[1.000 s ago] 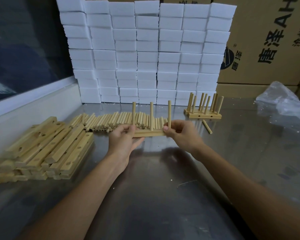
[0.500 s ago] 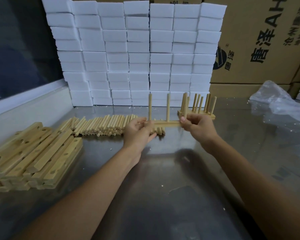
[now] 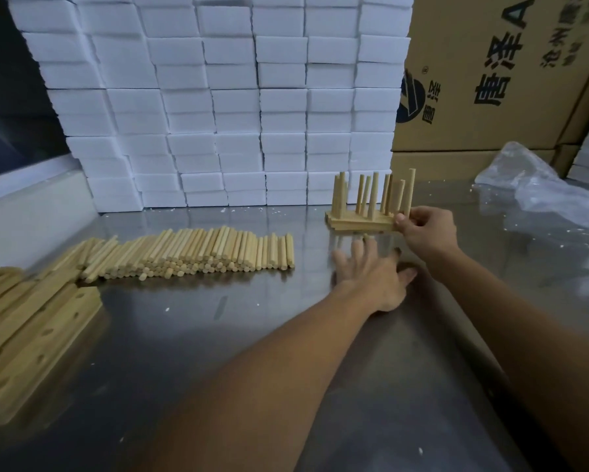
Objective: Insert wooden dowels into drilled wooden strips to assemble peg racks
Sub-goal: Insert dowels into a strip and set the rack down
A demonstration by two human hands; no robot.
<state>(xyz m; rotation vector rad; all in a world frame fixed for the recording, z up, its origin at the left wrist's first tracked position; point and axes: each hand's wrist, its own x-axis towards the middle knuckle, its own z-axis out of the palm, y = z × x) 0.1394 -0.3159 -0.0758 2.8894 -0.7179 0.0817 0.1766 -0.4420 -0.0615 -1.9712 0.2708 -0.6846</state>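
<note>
A small stack of finished peg racks point(image 3: 364, 221) with upright dowels stands at the back right of the metal table point(image 3: 286, 335). My right hand point(image 3: 427, 229) pinches the right end of the top rack in that stack. My left hand point(image 3: 371, 277) hovers just in front of the stack, fingers spread and blurred, holding nothing. A row of loose dowels point(image 3: 190, 253) lies left of centre. Drilled wooden strips point(image 3: 30, 321) are piled at the left edge.
A wall of white foam blocks point(image 3: 218, 103) rises behind the dowels. Cardboard boxes point(image 3: 490, 73) stand at the back right, with a crumpled clear plastic bag point(image 3: 538, 189) in front of them. A raised ledge point(image 3: 30, 206) borders the table's left side.
The rack with three dowels was carried right and set onto the stack of finished racks. My left hand has let go of it and now hovers with spread fingers; my right hand still holds its end.
</note>
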